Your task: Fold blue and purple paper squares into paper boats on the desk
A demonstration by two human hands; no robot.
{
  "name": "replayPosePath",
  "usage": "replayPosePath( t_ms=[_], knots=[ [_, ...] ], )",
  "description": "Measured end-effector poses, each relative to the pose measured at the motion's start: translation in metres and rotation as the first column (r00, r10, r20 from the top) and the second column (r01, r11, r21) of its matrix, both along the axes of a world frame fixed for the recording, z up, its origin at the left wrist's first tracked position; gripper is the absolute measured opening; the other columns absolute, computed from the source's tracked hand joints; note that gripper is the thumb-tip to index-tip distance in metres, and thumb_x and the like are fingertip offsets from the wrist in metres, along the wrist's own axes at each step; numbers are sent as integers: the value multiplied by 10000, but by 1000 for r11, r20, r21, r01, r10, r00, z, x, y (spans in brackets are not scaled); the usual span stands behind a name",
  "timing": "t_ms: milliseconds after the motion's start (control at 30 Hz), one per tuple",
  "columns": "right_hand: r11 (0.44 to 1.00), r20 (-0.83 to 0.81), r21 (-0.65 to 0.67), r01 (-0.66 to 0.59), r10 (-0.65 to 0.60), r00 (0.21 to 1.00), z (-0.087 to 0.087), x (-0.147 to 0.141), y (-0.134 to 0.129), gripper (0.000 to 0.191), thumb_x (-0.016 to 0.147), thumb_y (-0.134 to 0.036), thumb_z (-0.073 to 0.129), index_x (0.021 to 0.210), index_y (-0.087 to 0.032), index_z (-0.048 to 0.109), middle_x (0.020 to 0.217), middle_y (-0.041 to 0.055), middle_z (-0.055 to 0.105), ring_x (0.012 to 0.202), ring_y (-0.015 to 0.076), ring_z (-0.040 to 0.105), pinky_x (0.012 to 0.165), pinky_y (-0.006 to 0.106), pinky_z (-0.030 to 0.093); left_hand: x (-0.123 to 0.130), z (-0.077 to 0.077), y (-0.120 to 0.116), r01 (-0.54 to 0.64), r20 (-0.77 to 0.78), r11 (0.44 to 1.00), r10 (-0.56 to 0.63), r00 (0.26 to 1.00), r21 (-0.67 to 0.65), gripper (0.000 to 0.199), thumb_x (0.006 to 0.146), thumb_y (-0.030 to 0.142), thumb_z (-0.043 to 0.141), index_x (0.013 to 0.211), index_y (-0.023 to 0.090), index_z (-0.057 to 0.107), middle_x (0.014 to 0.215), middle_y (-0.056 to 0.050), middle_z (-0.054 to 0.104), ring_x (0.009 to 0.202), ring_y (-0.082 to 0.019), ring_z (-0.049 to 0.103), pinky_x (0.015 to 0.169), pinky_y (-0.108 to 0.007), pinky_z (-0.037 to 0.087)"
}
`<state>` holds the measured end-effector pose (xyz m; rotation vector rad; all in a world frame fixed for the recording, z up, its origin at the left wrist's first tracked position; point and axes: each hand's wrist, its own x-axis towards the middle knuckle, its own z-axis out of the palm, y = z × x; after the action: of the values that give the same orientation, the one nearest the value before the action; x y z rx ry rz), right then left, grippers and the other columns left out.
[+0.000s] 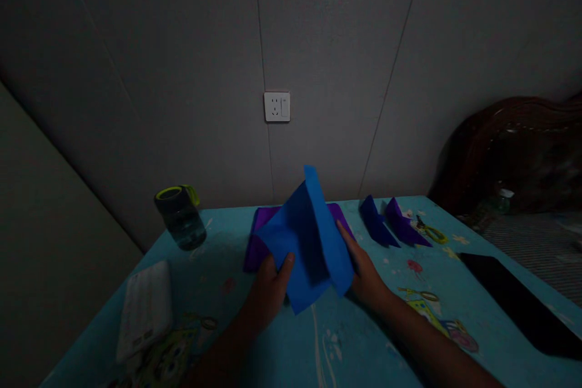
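Observation:
A partly folded sheet of blue paper (293,242) is held up above the table between my two hands. Its right side stands as a folded flap, and the left part spreads toward me. My left hand (269,285) grips the lower left edge, thumb on top. At the right, my right hand (359,270) holds the flap from its outer side, with some fingers hidden behind the paper. Under and behind the sheet lies a stack of purple paper (257,248). Two folded paper boats, one dark blue (375,224) and one purple (402,224), rest at the back right.
A water bottle (182,218) stands at the back left, with a white rectangular object (146,309) nearer me. Scissors (431,233) with yellow handles lie beyond the boats. A flat black panel (518,300) lies along the right edge. The wall with a socket (277,107) rises behind the table.

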<state>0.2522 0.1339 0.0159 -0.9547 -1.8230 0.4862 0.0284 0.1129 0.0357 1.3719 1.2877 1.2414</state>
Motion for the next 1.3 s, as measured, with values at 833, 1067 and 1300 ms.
replayPosePath(
  t_ms=[833, 1067, 1300],
  knots=[
    [663, -432, -706, -247, -128, 893, 41, 23, -2, 466, 652, -257, 813, 1084, -186, 654, 972, 88, 761, 773, 259, 730, 719, 375, 599, -18, 0, 16, 240, 328, 958, -178, 928, -159, 522, 743, 412, 761, 1204, 200, 641, 1096, -82, 740, 977, -260, 695, 888, -366, 519],
    [718, -594, -612, -333, -139, 792, 33, 31, 10, 322, 609, -343, 855, 869, -228, 705, 1041, 58, 749, 794, 226, 713, 728, 358, 568, -20, 7, 14, 146, 388, 976, -73, 919, -162, 446, 669, 391, 770, 1062, 195, 693, 790, -23, 730, 628, -171, 660, 593, -261, 511],
    [769, -608, -579, -271, -185, 772, 23, 40, 25, 462, 642, -521, 812, 1006, -247, 733, 1012, 58, 757, 896, 237, 710, 827, 353, 543, -25, 7, 13, 109, 130, 993, -103, 986, -36, 157, 613, 235, 565, 613, 198, 717, 523, 13, 592, 460, -129, 487, 494, -245, 395]
  ],
)
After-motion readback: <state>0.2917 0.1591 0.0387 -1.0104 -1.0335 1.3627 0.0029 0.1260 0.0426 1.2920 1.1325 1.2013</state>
